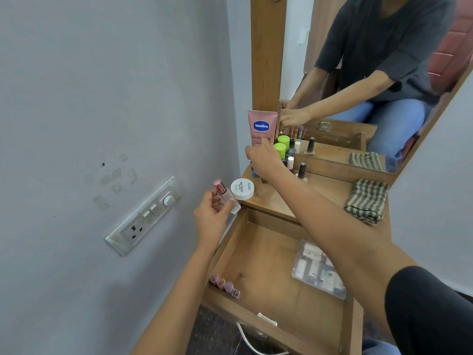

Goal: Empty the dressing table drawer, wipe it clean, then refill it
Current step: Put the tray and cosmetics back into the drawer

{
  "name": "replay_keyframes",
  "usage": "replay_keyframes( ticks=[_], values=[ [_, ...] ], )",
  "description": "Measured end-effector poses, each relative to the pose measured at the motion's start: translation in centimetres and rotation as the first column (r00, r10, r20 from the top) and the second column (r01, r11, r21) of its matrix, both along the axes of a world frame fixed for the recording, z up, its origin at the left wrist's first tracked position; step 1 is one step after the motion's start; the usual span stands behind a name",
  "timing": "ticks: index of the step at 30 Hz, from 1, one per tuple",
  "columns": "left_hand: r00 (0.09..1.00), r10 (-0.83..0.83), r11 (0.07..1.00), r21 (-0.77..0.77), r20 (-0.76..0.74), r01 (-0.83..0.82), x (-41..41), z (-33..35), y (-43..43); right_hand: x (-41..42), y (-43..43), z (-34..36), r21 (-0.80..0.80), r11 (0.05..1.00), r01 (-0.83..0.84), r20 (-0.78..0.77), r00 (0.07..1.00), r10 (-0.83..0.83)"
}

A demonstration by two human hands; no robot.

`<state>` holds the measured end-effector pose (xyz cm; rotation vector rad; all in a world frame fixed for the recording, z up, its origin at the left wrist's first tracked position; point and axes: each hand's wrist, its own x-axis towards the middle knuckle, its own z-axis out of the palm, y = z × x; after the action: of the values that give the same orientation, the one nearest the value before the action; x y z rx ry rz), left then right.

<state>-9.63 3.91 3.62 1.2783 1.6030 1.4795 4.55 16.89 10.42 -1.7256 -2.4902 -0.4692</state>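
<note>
The wooden drawer [268, 254] stands pulled out below the dressing table top. Inside lie a clear plastic packet [317, 270] at the right and a row of small pink-capped bottles [225, 286] in the front left corner. My left hand [212, 213] holds a clear perfume bottle with a pink cap [225, 194] above the drawer's left edge. My right hand [261, 156] reaches across to the pink Vaseline tube [261, 126] standing at the back left of the top; its fingers touch the tube's lower part.
A white round nail polish remover tub [242, 188], green-capped bottles [281, 147], nail polish bottles [302, 170] and a folded striped cloth [366, 199] sit on the table top. A mirror [358, 73] stands behind. A wall switchboard [144, 216] is at left.
</note>
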Motion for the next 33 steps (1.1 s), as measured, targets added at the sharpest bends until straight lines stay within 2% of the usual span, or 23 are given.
replay_keyframes(
  ticks=[4,6,8,11,14,17,20,22,26,29,33],
  values=[
    [1.000,0.007,1.000,0.009,0.001,-0.007,0.1,0.3,-0.3,0.4,-0.1,0.8,0.002,1.000,-0.028,-0.136,0.990,0.028],
    [1.000,0.009,1.000,0.010,-0.001,-0.009,0.1,0.4,-0.5,0.9,-0.5,1.4,0.002,0.999,-0.041,-0.345,0.938,0.039],
    [1.000,0.013,1.000,0.008,-0.003,-0.013,0.2,0.6,-0.8,1.5,-1.4,2.3,-0.021,0.998,-0.053,-0.562,0.827,0.032],
    [1.000,0.007,1.000,-0.002,-0.013,-0.007,0.2,0.7,-1.4,2.2,-4.4,3.5,-0.030,0.996,-0.086,-0.800,0.599,0.028],
    [1.000,-0.012,1.000,-0.025,-0.020,0.012,0.1,0.6,-2.5,3.2,-8.6,3.7,0.034,0.994,-0.107,-0.884,0.460,0.080],
    [1.000,-0.008,0.999,-0.039,-0.013,0.008,-0.1,0.5,-3.9,4.0,-12.5,1.4,0.012,0.994,-0.110,-0.917,0.396,0.054],
    [1.000,0.010,0.998,-0.056,-0.027,-0.011,-0.3,0.0,-5.4,3.8,-16.1,-3.0,-0.133,0.978,-0.158,-0.926,0.373,-0.066],
    [0.999,0.022,0.997,-0.072,-0.050,-0.026,-0.6,-0.6,-6.4,3.2,-18.3,-6.1,-0.213,0.958,-0.194,-0.912,0.391,-0.124],
    [0.996,0.012,0.993,-0.118,-0.085,-0.022,-1.3,-1.1,-7.9,1.1,-20.4,-11.2,-0.335,0.911,-0.240,-0.838,0.517,-0.172],
    [0.993,0.014,0.991,-0.129,-0.114,-0.029,-1.7,-1.3,-8.6,-0.3,-20.3,-12.9,-0.373,0.886,-0.277,-0.782,0.607,-0.139],
    [0.993,0.032,0.988,-0.145,-0.110,-0.048,-2.3,-1.8,-8.6,-1.2,-19.8,-14.0,-0.395,0.864,-0.313,-0.760,0.640,-0.116]
  ],
)
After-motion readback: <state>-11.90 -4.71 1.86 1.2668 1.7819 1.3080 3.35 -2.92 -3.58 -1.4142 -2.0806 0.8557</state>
